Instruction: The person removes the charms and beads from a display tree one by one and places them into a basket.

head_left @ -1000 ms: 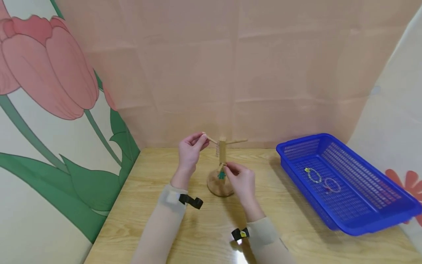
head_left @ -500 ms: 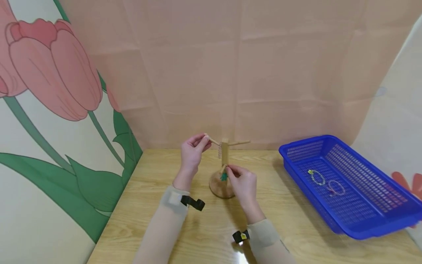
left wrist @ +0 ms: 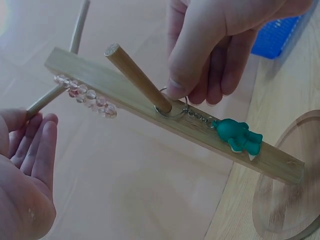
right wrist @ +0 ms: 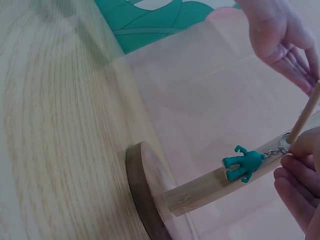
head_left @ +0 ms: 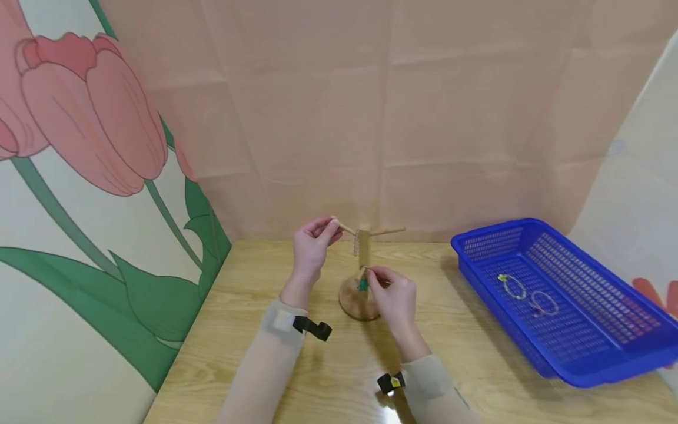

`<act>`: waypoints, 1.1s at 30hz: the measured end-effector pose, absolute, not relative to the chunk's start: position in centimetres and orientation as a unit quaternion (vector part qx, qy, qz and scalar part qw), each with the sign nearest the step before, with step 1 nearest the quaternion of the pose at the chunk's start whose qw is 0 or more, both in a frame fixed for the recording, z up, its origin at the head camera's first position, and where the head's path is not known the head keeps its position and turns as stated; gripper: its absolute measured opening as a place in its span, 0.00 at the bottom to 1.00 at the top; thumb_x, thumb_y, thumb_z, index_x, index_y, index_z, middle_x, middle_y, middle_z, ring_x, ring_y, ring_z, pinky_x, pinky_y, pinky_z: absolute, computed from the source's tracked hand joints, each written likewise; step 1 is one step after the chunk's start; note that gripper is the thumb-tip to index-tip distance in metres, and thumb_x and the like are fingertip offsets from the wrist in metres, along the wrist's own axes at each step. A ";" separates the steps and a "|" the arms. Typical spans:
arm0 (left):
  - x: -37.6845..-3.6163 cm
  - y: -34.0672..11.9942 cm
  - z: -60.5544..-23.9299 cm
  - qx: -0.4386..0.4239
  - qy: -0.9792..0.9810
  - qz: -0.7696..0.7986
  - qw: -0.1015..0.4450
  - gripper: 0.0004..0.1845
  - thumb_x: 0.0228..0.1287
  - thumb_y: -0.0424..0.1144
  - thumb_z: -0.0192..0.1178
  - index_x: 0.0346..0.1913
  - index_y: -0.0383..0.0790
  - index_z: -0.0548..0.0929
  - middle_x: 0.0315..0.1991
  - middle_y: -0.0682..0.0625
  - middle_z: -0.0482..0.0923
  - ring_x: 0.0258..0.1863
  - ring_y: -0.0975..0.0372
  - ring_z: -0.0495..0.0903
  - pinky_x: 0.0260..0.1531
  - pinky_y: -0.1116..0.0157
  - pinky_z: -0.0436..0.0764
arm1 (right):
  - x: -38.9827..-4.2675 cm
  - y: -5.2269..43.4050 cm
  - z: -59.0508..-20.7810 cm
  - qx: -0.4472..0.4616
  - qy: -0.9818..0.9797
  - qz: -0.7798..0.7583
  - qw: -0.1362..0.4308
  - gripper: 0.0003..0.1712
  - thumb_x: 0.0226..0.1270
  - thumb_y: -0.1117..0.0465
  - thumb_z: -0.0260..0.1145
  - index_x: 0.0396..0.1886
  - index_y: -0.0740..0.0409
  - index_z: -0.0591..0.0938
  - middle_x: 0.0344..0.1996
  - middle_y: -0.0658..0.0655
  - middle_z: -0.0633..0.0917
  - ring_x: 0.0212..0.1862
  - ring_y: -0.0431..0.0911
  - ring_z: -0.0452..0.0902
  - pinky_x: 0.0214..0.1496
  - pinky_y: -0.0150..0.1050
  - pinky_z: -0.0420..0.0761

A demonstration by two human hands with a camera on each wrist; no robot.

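Teal figure keychain (left wrist: pixel 239 136) hangs by its metal ring on a lower peg of the upright wooden peg stand (head_left: pixel 363 250). Right hand (head_left: pixel 393 297) pinches that ring at the peg. Left hand (head_left: pixel 312 244) pinches the tip of an upper peg, fingers curled. Left wrist view alone shows a clear bead bracelet (left wrist: pixel 85 94) on the stand.

A light wood-grain desk (head_left: pixel 328 377) stands against a plain peach cloth backdrop (head_left: pixel 381 118) marked with fold creases. To the left rises a white panel (head_left: pixel 79 235) painted with large pink tulips and green leaves. On the right, another pale panel (head_left: pixel 630 176) carries a small red flower. The light is soft and even.
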State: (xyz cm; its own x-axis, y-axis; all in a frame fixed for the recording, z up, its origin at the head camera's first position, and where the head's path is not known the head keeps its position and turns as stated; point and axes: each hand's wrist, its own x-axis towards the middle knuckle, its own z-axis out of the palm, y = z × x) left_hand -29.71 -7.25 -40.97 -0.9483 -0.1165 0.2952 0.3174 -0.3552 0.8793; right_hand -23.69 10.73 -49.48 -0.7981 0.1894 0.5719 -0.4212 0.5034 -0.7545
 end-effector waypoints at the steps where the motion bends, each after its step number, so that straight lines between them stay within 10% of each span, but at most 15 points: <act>1: -29.7 -7.2 -41.0 -0.090 -0.553 -0.818 0.132 0.07 0.71 0.25 0.69 0.49 0.25 0.88 0.46 0.31 0.89 0.37 0.59 0.92 0.48 0.58 0.93 | -23.6 10.8 -49.5 0.072 -0.808 0.497 0.307 0.03 0.70 0.65 0.77 0.36 0.61 0.93 0.34 0.56 0.93 0.32 0.46 0.91 0.34 0.41 0.94; 33: -29.6 -7.1 -40.8 -0.088 -0.562 -0.811 0.138 0.12 0.73 0.26 0.68 0.52 0.19 0.85 0.48 0.25 0.86 0.37 0.58 0.92 0.47 0.60 0.93 | -23.4 11.5 -48.9 0.095 -0.787 0.548 0.266 0.02 0.70 0.67 0.76 0.38 0.62 0.93 0.33 0.54 0.93 0.32 0.46 0.89 0.32 0.22 0.86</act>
State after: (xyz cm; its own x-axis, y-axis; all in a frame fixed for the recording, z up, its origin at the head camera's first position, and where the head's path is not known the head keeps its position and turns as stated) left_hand -29.61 -7.09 -40.81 -0.9465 -0.1245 0.2979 0.3226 -0.3306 0.8869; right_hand -23.40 11.49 -48.91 -0.8411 0.1422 0.5219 -0.4402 0.3807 -0.8132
